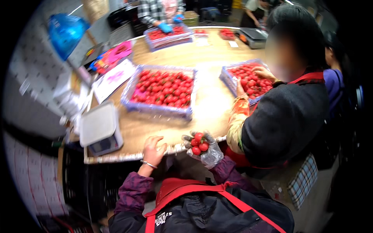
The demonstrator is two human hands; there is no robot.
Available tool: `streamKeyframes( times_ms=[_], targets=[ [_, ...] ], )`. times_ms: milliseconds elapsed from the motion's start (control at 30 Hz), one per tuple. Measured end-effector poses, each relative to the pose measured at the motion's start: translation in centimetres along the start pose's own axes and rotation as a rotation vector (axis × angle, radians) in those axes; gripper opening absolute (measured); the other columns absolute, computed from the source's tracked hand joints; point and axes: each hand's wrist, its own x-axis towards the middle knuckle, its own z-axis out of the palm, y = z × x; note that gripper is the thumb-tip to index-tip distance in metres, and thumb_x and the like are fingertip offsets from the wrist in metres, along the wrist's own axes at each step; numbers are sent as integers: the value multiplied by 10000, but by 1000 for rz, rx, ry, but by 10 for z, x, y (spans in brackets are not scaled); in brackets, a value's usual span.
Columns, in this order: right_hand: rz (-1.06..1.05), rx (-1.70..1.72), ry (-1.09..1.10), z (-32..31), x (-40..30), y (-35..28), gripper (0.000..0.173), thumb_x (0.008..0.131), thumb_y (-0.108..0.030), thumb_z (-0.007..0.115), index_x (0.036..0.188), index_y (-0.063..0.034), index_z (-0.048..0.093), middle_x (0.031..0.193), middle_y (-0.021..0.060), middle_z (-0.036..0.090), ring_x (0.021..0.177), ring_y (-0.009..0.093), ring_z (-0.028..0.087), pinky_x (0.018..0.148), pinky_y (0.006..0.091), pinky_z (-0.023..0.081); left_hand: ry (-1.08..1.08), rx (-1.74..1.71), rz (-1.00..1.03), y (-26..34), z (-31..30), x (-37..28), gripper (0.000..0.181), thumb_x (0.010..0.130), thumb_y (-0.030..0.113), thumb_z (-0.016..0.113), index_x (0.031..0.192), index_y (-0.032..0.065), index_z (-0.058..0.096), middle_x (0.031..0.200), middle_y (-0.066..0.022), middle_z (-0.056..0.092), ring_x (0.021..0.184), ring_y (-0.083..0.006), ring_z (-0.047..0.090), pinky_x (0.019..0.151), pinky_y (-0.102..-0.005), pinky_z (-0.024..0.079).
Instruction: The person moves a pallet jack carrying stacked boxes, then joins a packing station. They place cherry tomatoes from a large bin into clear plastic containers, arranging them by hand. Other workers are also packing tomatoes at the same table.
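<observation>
In my right hand [208,154], covered by a clear plastic glove, rest several red cherry tomatoes [199,144], palm turned up just off the table's front edge. My left hand [154,148] is bare, with a bracelet at the wrist; its fingers are spread at the edge of the wooden table [140,128] and hold nothing. Beyond both hands lies a bluish plastic crate [156,112], lined with clear film and full of red cherry tomatoes [166,88]. A bit of pink shows among the tomatoes at the crate's left side.
A digital scale [100,128] stands at the left front corner. Close on my right, a co-worker [279,116] has both hands in another tomato crate [227,80]. A third crate [169,43] sits at the far side before a blue-gloved person. Another scale [253,38] is at the far right.
</observation>
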Motion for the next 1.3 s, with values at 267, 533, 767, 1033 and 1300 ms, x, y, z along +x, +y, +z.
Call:
streamKeyframes(
  times_ms=[267, 533, 767, 1033, 1300],
  targets=[
    [-406, 91, 119, 44, 131, -72, 430, 847, -454, 644, 1102, -114, 577, 1154, 155, 596, 863, 217, 622, 716, 361, 539, -218, 325, 314, -94, 21, 164, 445, 670, 192, 754, 1090, 118, 629, 1058, -92, 543, 1069, -282, 486, 908, -420, 371],
    [-727, 70, 86, 62, 182, -158, 514, 844, -479, 639, 1207, -136, 515, 1216, 156, 541, 1051, 318, 559, 829, 499, 510, -394, 165, 533, -112, 21, 204, 195, 638, 121, 739, 807, 93, 646, 818, -75, 532, 786, -272, 540, 682, -392, 450],
    [-782, 196, 47, 58, 235, -205, 431, 847, -429, 652, 1136, -128, 546, 1142, 168, 560, 1011, 323, 570, 786, 463, 508, -436, 107, 563, -101, 34, 216, 213, 648, 150, 726, 837, 92, 647, 821, -69, 553, 771, -255, 560, 643, -373, 481],
    [-778, 126, 164, 77, 248, -211, 486, 880, -482, 584, 1193, -119, 506, 1179, 166, 540, 1020, 310, 561, 786, 448, 511, -479, 124, 401, -59, 70, 218, 197, 689, 161, 698, 866, 108, 631, 827, -67, 527, 798, -249, 563, 663, -386, 480],
    [-657, 217, 167, 23, 240, -204, 460, 863, -457, 611, 1156, -112, 528, 1170, 172, 539, 860, 248, 593, 678, 375, 523, -412, -23, 154, -62, 40, 263, 166, 784, 259, 695, 821, 98, 685, 782, -92, 601, 765, -284, 621, 656, -403, 507]
  ],
)
